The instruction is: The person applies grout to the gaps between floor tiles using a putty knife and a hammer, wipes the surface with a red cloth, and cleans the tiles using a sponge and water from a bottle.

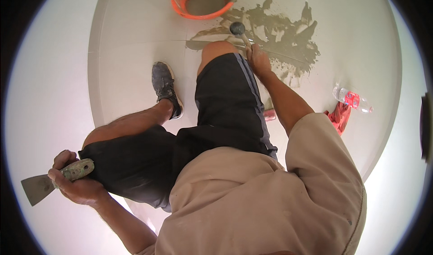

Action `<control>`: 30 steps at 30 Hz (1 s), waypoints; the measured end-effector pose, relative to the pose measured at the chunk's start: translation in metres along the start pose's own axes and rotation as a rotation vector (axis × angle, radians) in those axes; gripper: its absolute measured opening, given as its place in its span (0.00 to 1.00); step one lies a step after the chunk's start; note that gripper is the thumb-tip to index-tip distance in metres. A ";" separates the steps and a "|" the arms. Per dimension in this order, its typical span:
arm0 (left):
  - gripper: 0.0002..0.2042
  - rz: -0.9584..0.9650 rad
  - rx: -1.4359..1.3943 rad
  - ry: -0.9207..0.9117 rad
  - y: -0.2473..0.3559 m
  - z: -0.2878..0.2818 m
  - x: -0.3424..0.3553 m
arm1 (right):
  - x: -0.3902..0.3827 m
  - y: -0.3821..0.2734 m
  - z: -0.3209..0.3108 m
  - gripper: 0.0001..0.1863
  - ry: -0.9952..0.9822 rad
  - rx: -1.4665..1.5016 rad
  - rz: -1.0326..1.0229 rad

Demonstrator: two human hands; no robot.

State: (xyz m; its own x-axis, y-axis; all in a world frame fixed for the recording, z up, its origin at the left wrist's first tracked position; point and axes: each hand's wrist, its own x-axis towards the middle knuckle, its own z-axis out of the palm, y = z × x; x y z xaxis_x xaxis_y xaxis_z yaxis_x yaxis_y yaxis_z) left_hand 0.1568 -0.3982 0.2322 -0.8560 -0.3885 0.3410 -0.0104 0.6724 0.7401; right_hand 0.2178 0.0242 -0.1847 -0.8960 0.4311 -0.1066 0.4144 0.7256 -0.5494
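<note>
Head view: L grip (83,189) closed round stained-handled metal putty knife (77,170) by black shorts (131,165); R grip (260,62) closed round dark-headed mallet (237,28) nr grey floor smear (288,41); red-labelled clear plastic bottle (352,100) to R.

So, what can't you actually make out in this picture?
All in the head view:
Far rim of the orange basin: cut off by the upper edge.
Right foot: hidden beneath the bent right knee.
Lower end of the mallet: covered by the right hand.
Small red thing: partly behind the shorts, too little shows to identify it.
Dark object far right: merges into the black lens border.
</note>
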 end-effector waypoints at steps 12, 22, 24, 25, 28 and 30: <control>0.26 0.012 -0.066 -0.011 0.003 0.006 0.000 | 0.013 0.011 0.006 0.22 0.024 -0.061 0.304; 0.27 0.053 -0.049 -0.039 0.012 0.015 -0.005 | 0.003 0.073 -0.026 0.20 0.103 -0.086 0.356; 0.27 0.047 -0.031 -0.015 0.017 0.016 -0.008 | 0.006 0.068 -0.024 0.19 0.230 -0.054 0.386; 0.27 0.050 -0.036 -0.020 0.015 0.016 -0.009 | 0.003 0.069 -0.026 0.19 0.236 -0.055 0.391; 0.27 0.074 -0.040 -0.059 0.013 0.011 -0.008 | -0.001 0.066 -0.032 0.17 0.396 0.037 0.469; 0.27 0.082 -0.045 -0.077 0.016 0.013 -0.011 | -0.003 0.084 -0.039 0.16 0.245 -0.109 0.331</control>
State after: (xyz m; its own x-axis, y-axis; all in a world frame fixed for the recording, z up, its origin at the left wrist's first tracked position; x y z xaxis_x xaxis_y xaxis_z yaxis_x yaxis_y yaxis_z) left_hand 0.1588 -0.3746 0.2330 -0.8902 -0.2831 0.3570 0.0825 0.6705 0.7373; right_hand 0.2613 0.1043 -0.1983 -0.6529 0.7554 -0.0554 0.6996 0.5734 -0.4264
